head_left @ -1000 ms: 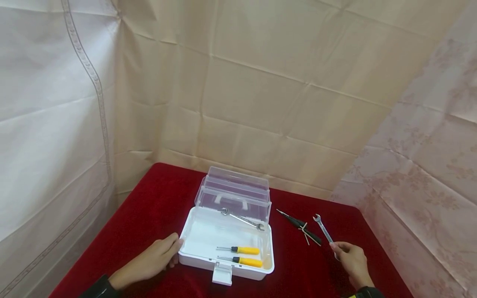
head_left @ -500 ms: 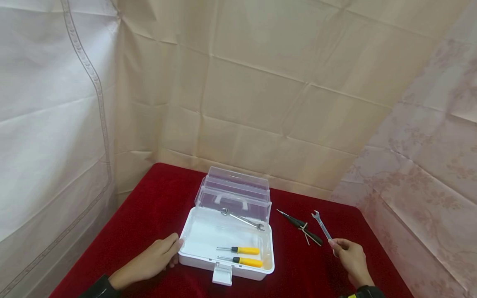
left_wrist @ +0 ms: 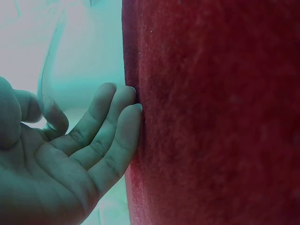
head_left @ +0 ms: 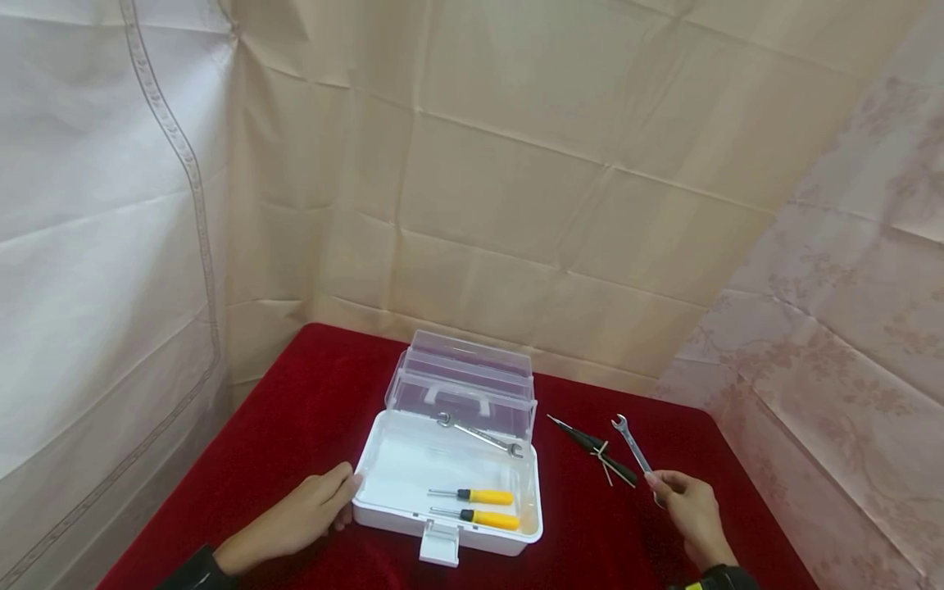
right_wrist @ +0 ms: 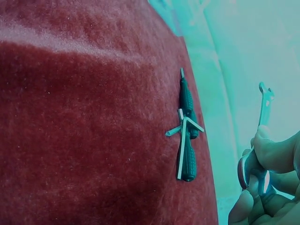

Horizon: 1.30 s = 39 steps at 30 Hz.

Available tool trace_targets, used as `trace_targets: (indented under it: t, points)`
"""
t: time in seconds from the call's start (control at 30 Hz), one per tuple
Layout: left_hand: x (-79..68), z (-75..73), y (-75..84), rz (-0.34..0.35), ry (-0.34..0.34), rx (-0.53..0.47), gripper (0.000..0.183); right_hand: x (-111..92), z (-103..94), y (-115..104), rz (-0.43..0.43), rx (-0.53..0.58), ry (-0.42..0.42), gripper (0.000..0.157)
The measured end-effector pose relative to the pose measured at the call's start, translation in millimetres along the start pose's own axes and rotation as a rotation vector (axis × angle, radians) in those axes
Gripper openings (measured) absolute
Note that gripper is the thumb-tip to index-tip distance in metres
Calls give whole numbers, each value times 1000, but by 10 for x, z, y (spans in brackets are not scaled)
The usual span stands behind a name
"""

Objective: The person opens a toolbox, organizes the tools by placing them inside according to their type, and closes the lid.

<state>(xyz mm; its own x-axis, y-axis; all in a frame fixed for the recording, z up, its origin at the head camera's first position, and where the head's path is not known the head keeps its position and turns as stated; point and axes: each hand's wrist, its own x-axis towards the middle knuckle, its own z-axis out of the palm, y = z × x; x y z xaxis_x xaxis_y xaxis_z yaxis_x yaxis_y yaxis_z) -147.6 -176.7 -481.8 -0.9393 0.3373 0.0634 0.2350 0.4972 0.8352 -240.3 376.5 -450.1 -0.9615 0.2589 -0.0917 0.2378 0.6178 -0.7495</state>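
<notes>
A white toolbox (head_left: pixel 369 515) stands with its clear lid (head_left: pixel 468 373) swung back. My left hand (head_left: pixel 317 506) pinches its left rim between thumb and index finger; the other fingers stretch down by the red cloth in the left wrist view. Inside the box lie a double-ended wrench (head_left: pixel 479 434) and two yellow-handled screwdrivers, one (head_left: pixel 490 496) behind the other (head_left: pixel 496 519). On the right, my right hand (head_left: pixel 692 510) grips another wrench (head_left: pixel 634 447) by its near end, its open-jaw end pointing away. Left of that wrench lies a dark-handled screwdriver bundle (right_wrist: pixel 187 159) with light hex keys (right_wrist: pixel 183 140) across it.
Red cloth (head_left: pixel 295 426) covers the table. A white latch (head_left: pixel 440 544) hangs from the toolbox's front. Beige sheeting (head_left: pixel 501 205) rises behind the table, with pale sheets on both sides.
My right hand has shifted slightly left with the wrench, toward the dark screwdriver bundle. The left hand and the toolbox have stayed in place.
</notes>
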Motion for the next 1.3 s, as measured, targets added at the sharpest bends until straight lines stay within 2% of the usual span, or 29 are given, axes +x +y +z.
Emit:
trace_targets:
  t: [0.53,0.87,1.3]
  points:
    - [2,5,-5,-4,-2,4,30,-52,71,-132,-7,40,-32,56]
    - [6,7,-14,-5,1,8,30,-55,107,-189,-45,48,-29,56]
    - [2,3,-27,9,-7,-9,32,-140,185,-355,-80,70,-42,46]
